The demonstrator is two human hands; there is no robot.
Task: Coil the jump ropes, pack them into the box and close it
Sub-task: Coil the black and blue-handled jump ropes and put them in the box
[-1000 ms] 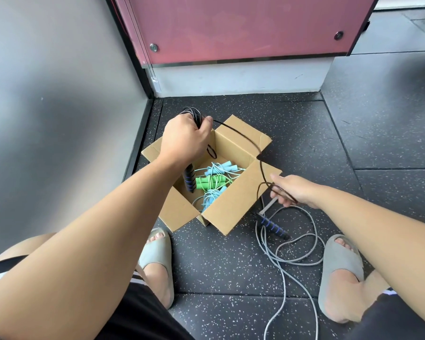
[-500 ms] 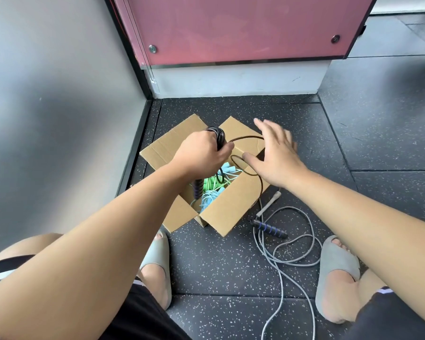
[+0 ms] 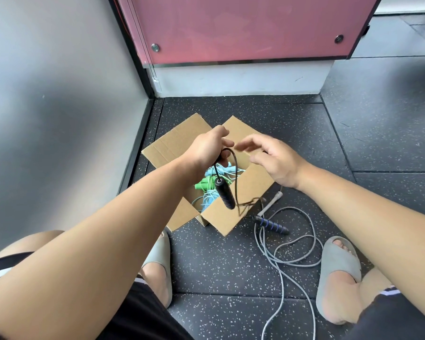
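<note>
At mid-frame the left hand [image 3: 206, 149] grips a thin black jump rope [image 3: 225, 195], its dark ribbed handle dangling over the open cardboard box [image 3: 219, 220]. The right hand [image 3: 274, 160] hovers beside, fingers loosely spread, empty. A grey rope [image 3: 271, 226] sprawls uncoiled at lower right.

Single head-worn view, looking forward-down, close above hands, open box [image 3: 241, 212] on floor [image 3: 231, 266].
</note>
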